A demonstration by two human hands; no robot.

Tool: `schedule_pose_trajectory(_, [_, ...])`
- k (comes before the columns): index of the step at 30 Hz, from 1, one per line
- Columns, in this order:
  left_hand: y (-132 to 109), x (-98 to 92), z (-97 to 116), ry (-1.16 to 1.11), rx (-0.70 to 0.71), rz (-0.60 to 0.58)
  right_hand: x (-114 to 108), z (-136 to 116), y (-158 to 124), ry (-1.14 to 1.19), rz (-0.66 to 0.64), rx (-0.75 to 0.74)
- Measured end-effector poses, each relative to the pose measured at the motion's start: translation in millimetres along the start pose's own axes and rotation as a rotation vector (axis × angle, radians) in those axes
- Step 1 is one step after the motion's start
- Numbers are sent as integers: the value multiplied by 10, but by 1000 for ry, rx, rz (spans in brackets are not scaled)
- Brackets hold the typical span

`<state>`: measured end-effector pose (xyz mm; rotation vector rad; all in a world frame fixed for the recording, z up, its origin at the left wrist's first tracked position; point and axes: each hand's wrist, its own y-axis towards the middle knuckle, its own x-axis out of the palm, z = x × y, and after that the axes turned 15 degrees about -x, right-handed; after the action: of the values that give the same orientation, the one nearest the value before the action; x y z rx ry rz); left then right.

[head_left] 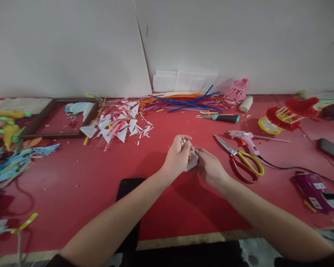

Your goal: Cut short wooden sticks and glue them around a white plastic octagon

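Over the middle of the red table, my left hand is closed, and the pale ends of some small sticks poke out between its thumb and fingers. A small white piece of paper shows between the two hands. My right hand pinches the paper's right edge, its fingers close to those of my left hand. How the sticks and the paper meet is hidden by my fingers. Scissors with one red and one yellow handle lie right of my hands, beside a pink glue gun.
White paper scraps are heaped to the left of a utility knife. Coloured pipe cleaners lie along the wall. A wooden frame, a black phone, a purple power strip and a red-and-yellow craft piece surround the work area.
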<state>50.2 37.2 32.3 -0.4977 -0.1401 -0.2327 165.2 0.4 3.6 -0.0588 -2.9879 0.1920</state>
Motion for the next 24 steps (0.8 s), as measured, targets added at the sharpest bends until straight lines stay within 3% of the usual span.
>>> schedule_pose_trajectory(6, [-78, 43, -73, 228, 231, 222, 178, 6, -14, -109, 42, -143])
schedule_pose_trajectory(10, [5, 58, -23, 319, 330, 349, 342, 21, 57, -241, 68, -194])
schedule_pose_trajectory(16, [245, -3, -92, 338, 246, 355, 459, 133, 199, -340, 38, -236])
schedule_pose_trajectory(21, [152, 29, -148, 316, 242, 380, 403, 219, 175, -402, -36, -311])
schedule_pose_trajectory(24, [75, 64, -110, 320, 280, 390, 354, 246, 177, -495, -143, -322])
